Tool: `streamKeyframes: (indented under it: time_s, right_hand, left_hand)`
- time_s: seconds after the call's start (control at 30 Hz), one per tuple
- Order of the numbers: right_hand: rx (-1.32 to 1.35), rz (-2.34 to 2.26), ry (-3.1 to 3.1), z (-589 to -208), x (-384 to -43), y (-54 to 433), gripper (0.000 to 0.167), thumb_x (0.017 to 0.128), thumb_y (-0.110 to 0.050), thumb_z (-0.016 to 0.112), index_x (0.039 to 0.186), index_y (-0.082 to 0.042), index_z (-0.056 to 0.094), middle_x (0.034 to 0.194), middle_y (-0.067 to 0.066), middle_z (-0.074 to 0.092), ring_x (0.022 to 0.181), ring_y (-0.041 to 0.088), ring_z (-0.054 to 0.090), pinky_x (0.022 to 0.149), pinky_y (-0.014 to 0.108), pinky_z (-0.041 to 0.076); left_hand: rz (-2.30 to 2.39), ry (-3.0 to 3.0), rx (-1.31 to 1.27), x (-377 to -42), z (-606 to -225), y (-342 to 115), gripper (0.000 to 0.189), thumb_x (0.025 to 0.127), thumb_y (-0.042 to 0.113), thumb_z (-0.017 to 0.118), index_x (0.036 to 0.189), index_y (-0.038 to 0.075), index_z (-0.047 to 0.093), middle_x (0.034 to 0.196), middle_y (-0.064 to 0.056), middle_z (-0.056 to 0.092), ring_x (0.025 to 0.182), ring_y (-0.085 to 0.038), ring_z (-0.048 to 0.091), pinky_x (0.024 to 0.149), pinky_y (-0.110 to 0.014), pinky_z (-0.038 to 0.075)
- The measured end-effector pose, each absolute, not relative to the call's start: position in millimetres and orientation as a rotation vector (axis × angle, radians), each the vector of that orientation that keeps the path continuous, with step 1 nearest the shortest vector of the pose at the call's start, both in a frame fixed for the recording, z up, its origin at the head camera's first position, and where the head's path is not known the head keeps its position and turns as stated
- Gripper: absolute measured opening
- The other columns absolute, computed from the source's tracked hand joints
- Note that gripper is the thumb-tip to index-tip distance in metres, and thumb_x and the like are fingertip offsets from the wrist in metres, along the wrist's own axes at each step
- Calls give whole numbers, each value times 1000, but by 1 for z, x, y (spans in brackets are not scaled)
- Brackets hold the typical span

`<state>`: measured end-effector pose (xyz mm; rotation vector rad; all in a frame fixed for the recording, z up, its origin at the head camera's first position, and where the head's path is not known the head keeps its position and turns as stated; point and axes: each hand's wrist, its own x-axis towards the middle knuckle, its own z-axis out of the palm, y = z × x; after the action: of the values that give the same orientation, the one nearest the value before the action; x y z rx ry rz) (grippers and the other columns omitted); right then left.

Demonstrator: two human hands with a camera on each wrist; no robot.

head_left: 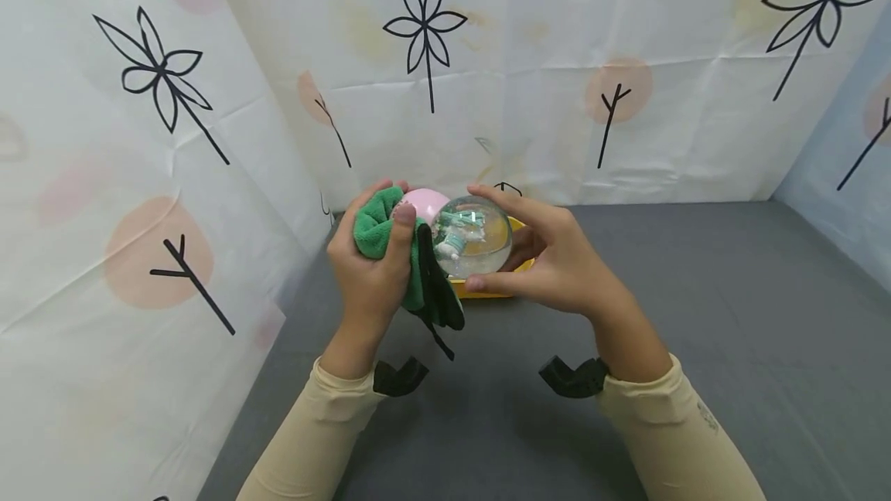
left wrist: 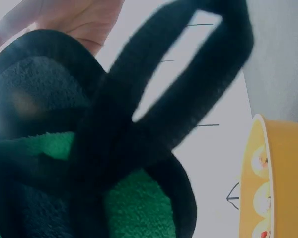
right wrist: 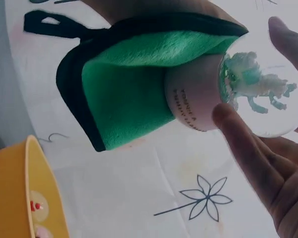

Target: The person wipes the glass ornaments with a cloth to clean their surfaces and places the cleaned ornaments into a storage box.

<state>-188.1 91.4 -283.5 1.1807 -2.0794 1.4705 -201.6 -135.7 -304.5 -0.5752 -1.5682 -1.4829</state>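
Observation:
A snow globe is held up on its side between the two hands, its pink base towards the left. Small green and white figures show inside the clear ball. The left hand grips a bunched green cloth with black edging, which lies against the base. A black loop hangs from the cloth's edge. Thumb and fingers of the right hand curve round the glass ball. In the right wrist view, dark lettering runs along the pink base. The left wrist view shows mostly cloth and loop.
Behind the hands, a yellow container stands on the grey tabletop; round printed faces show on its inside in the wrist views. A white sheet with drawn flowers hangs at the back and left. Black wrist mounts extend from both sleeves.

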Motion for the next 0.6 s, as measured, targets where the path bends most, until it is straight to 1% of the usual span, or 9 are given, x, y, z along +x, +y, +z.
streamKeyframes:
  time_s: [0.03, 0.13, 0.2, 0.3, 0.37, 0.43, 0.53, 0.6]
  right_hand:
    - [1189, 1462, -2081, -284, -187, 92, 95, 72, 2, 96, 156, -11, 53, 114, 11, 70, 71, 14, 76, 64, 32, 66]
    - [1205, 1466, -2085, -284, -186, 89, 94, 75, 1, 94, 157, -9, 50, 117, 10, 70, 82, 16, 78, 69, 32, 67]
    - [1201, 1458, -2098, -286, -185, 85, 92, 77, -2, 93, 158, -10, 49, 119, 9, 70, 88, 15, 78, 73, 31, 67]
    - [1185, 1453, -2104, -288, -184, 80, 95, 76, -7, 96, 158, -10, 48, 123, 9, 70, 94, 14, 78, 79, 30, 66]
    - [1167, 1435, -2098, -289, -184, 78, 98, 73, -8, 98, 157, -8, 49, 123, 11, 71, 94, 16, 79, 81, 30, 66]
    - [1138, 1415, -2095, -289, -183, 77, 99, 71, -8, 100, 156, -6, 50, 122, 11, 71, 93, 16, 78, 80, 30, 66]
    - [1088, 1374, -2100, -288, -183, 78, 95, 71, -9, 100, 154, -5, 54, 117, 10, 72, 88, 14, 77, 77, 30, 66]
    - [1065, 1362, -2109, -287, -182, 78, 91, 73, -11, 99, 152, -6, 56, 116, 9, 72, 85, 11, 76, 76, 27, 66]
  left_hand:
    - [-1479, -1568, -576, -202, -304, -135, 52, 97, 45, 75, 128, 3, 72, 118, -15, 79, 106, -25, 77, 88, -28, 64]
    - [-1471, -1552, -568, -203, -304, -135, 57, 96, 46, 76, 128, -1, 72, 118, -16, 79, 108, -26, 77, 90, -29, 64]
    - [-1471, -1537, -557, -204, -305, -136, 57, 96, 45, 77, 127, -3, 71, 118, -16, 79, 108, -27, 77, 91, -30, 63]
    - [-1472, -1518, -545, -204, -306, -138, 54, 96, 40, 78, 126, -4, 71, 117, -16, 79, 108, -28, 77, 93, -30, 63]
    - [-1472, -1524, -538, -203, -306, -138, 50, 96, 37, 78, 126, -2, 71, 117, -14, 79, 109, -28, 76, 93, -30, 63]
    - [-1466, -1540, -532, -202, -306, -138, 48, 96, 35, 78, 127, -1, 71, 118, -12, 79, 110, -27, 76, 94, -31, 62]
    - [-1458, -1567, -528, -202, -308, -135, 47, 96, 36, 78, 127, 2, 72, 120, -10, 79, 111, -26, 76, 95, -30, 62]
    - [-1456, -1572, -533, -203, -308, -134, 48, 96, 38, 78, 128, 3, 72, 120, -11, 79, 112, -26, 75, 96, -31, 61]
